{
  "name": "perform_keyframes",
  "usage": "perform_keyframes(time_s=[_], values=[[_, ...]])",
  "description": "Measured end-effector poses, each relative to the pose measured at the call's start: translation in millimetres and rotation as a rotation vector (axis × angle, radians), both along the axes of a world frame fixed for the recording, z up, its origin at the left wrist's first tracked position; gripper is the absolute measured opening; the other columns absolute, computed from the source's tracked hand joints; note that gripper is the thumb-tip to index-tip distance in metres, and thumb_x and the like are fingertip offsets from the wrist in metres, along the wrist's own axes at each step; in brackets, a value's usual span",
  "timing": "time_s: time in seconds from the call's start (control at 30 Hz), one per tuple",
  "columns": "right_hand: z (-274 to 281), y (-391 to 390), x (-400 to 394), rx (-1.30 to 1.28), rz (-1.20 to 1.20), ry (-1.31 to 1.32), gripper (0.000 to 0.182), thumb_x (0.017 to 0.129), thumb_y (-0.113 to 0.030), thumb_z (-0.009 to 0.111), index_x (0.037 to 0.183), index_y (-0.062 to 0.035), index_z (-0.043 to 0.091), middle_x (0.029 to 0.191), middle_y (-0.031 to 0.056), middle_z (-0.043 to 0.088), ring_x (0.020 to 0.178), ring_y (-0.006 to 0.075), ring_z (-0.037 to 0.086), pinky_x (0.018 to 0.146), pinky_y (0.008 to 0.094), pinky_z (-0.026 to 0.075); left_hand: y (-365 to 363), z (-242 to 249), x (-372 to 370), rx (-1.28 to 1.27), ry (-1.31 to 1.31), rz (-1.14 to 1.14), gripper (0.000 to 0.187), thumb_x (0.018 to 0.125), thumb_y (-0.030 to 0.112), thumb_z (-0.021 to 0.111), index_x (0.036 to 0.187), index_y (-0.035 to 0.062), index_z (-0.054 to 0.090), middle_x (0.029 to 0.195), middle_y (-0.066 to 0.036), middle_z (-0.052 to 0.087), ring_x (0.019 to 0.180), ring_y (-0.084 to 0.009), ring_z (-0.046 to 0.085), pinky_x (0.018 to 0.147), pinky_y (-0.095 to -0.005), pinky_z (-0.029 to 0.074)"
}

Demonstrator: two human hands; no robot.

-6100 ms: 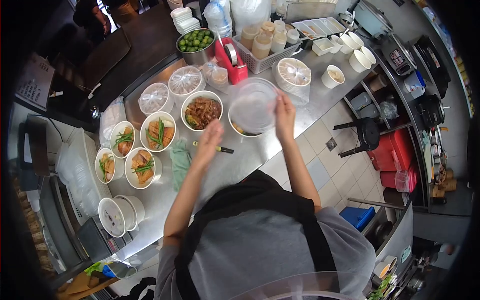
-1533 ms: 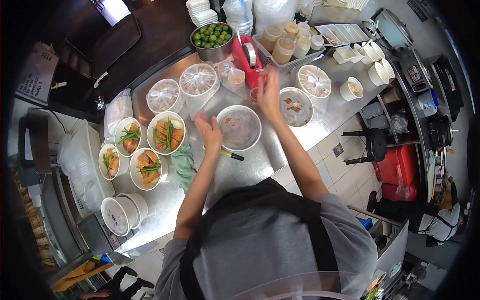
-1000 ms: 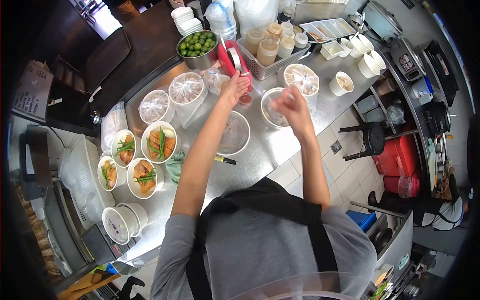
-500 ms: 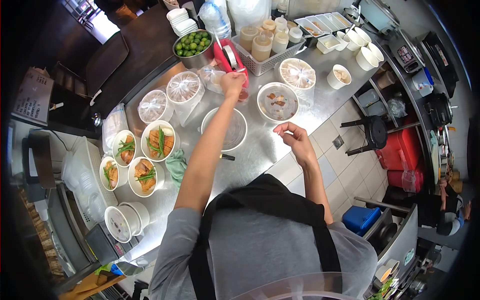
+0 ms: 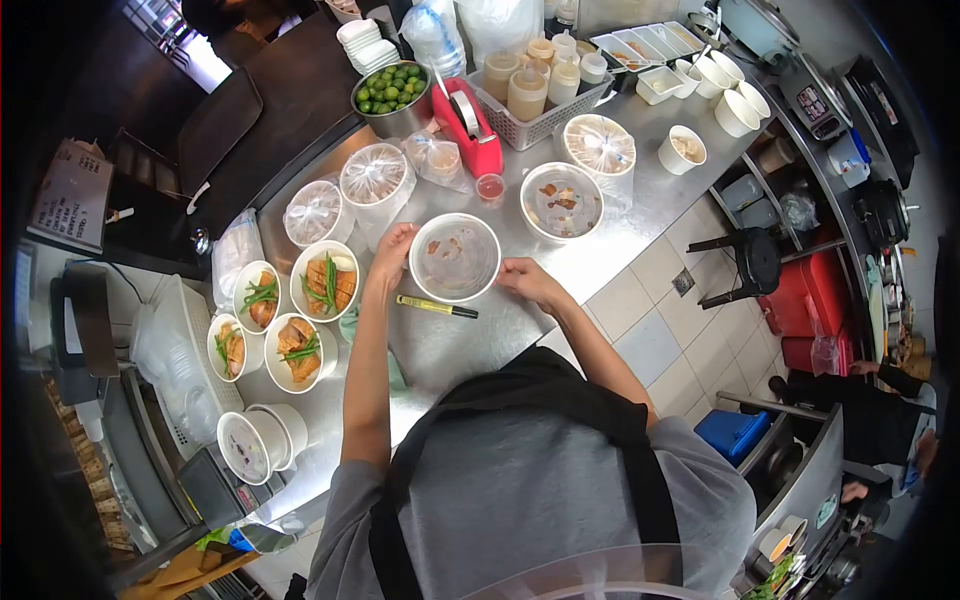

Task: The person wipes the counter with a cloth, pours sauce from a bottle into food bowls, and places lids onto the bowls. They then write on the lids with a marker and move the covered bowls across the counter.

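A white takeout bowl with a translucent lid (image 5: 455,257) sits between my hands on the steel counter. My left hand (image 5: 393,255) grips its left rim, and the fingers of my right hand (image 5: 530,282) are closed at its lower right edge. Brown food shows through the lid. Just below the bowl lies a yellow and black marker (image 5: 437,306). A second lidded bowl (image 5: 562,202) stands to the upper right, close to a small cup of red sauce (image 5: 490,187). Behind them is a red tape dispenser (image 5: 470,135).
Open bowls of food with green beans (image 5: 297,352) stand at left, beside a green cloth (image 5: 349,323). Bagged bowls (image 5: 377,178) and a pot of limes (image 5: 390,92) are behind. A basket of sauce bottles (image 5: 535,125) stands at the back. A black stool (image 5: 748,265) is at right; another person (image 5: 880,415) is at far right.
My left hand has come down from the tape dispenser to the near bowl's left side. My right hand has moved left to its right side. The marker and bowl are now less covered.
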State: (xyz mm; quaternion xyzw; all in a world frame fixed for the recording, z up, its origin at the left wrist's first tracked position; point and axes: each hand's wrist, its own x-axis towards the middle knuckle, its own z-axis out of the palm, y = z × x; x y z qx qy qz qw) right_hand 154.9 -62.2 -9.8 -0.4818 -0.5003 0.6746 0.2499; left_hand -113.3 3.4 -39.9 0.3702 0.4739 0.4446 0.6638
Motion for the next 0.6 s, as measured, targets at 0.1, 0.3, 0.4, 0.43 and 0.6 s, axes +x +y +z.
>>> perform_keyframes(time_s=[0.1,0.3,0.4,0.43,0.6], values=[[-16,6,-10,0.268,-0.039,-0.207,0.008,0.076,-0.014,0.061,0.082,-0.0096,0.065,0.076,0.0016,0.06,0.071,0.0157,0.05,0.073,0.0276,0.042,-1,2,-2,-0.066,-0.02,-0.039,0.012,0.087,0.012,0.055,0.098,0.0072,0.052,0.087,-0.002,0.057,0.077,-0.0086,0.055,0.068,-0.023,0.048],[-36,6,-25,0.59,-0.077,-0.638,0.01,0.075,-0.013,0.058,0.078,-0.0051,0.063,0.084,0.013,0.06,0.083,0.0331,0.056,0.074,0.0416,0.046,-4,-18,3,0.19,0.178,-0.036,0.018,0.093,0.019,0.044,0.107,0.0086,0.046,0.097,-0.005,0.055,0.088,-0.0141,0.054,0.077,-0.0267,0.046],[-42,14,-19,0.729,0.046,-0.564,0.011,0.076,-0.012,0.056,0.077,-0.0034,0.063,0.078,0.0153,0.061,0.084,0.0344,0.058,0.074,0.0431,0.047,-2,-23,-6,0.434,0.463,-0.106,0.019,0.089,0.013,0.046,0.107,0.0073,0.049,0.097,-0.004,0.056,0.087,-0.0137,0.054,0.078,-0.027,0.046],[-36,20,-15,0.773,0.123,-0.528,0.011,0.075,-0.012,0.056,0.077,-0.003,0.063,0.076,0.0158,0.062,0.082,0.034,0.059,0.073,0.0425,0.047,4,-27,-13,0.401,0.451,-0.156,0.02,0.088,0.013,0.047,0.108,0.0067,0.049,0.096,-0.004,0.056,0.087,-0.0136,0.055,0.078,-0.0268,0.046],[73,54,15,0.412,0.194,-0.469,0.009,0.075,-0.007,0.055,0.077,-0.0012,0.061,0.078,0.0196,0.062,0.076,0.0367,0.061,0.065,0.0407,0.048,16,1,-24,-0.033,0.305,-0.111,0.028,0.086,0.014,0.053,0.112,0.0038,0.054,0.1,-0.007,0.06,0.089,-0.0141,0.057,0.078,-0.0264,0.046]])
